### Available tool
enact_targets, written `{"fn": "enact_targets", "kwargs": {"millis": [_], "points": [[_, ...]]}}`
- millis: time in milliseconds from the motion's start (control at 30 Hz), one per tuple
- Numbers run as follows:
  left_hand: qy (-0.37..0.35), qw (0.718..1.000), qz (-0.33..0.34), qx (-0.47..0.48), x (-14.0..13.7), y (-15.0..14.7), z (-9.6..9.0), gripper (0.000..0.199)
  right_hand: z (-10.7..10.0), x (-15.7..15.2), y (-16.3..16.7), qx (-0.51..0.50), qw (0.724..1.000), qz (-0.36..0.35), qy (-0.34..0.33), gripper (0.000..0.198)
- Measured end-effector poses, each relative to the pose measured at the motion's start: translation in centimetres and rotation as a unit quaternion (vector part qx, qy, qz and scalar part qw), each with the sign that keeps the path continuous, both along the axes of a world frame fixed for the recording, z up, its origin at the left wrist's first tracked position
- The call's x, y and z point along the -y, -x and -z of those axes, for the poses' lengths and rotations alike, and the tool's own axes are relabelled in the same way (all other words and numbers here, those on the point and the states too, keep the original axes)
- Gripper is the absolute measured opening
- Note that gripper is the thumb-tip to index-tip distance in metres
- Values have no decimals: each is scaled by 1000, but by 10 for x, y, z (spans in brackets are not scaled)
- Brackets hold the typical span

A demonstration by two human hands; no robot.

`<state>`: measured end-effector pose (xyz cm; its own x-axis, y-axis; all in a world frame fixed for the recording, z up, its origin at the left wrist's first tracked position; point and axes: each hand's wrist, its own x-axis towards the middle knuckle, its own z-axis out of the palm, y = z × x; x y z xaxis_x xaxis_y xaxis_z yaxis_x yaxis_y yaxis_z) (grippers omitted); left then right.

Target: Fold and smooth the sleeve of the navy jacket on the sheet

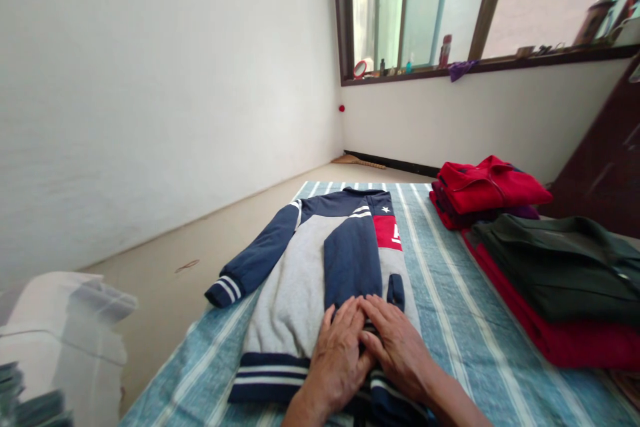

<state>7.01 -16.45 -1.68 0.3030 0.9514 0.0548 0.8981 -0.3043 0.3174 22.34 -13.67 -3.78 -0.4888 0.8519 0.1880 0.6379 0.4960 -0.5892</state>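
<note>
A grey and navy jacket (pixel 287 293) lies spread on the blue striped sheet, its collar pointing away from me. It has a red chest panel with white print and a white star, and striped cuffs and hem. One side is turned inward, with a navy sleeve (pixel 350 263) laid lengthwise over the body. The other sleeve (pixel 263 253) stretches out to the left. My left hand (pixel 340 343) rests flat on the folded sleeve, fingers extended. Beside it, my right hand (pixel 395 340) also lies flat, its fingertips meeting the left ones. The cloth beneath both palms is hidden.
Folded red clothes (pixel 493 183) are piled at the right back, and a dark green garment (pixel 565 267) tops red cloth nearer me. White plastic-like material (pixel 60 333) stands at the left. A broom (pixel 357 160) lies on the floor beyond the striped sheet (pixel 443 307).
</note>
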Motion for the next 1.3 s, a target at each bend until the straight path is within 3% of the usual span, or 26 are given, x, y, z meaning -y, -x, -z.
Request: {"fn": "enact_targets", "kwargs": {"millis": [333,467,567,633,733,900,1033,1300], "points": [[-6,1000,-2,-2,2,-2,0,58,6,-1,-2,-16,1000,-6,1,49],[-5,1000,0,-1,0,-2,-1,56,8,-4,-7,-95,995,5,17,46],[5,1000,6,-8,-2,-1,-1,57,5,0,-17,-183,981,51,21,43],[4,1000,10,-11,-3,0,0,57,2,9,-25,-204,976,82,-14,41],[-6,1000,15,-8,-3,0,1,56,4,33,-35,-154,978,86,-111,37],[-17,1000,14,-12,-4,-1,2,55,20,68,-39,-11,957,0,-291,46],[-34,999,18,-17,-4,-3,1,56,27,70,-36,50,949,-13,-312,56],[-118,992,33,-22,8,-1,-3,54,41,66,-36,51,942,-14,-332,62]]}}
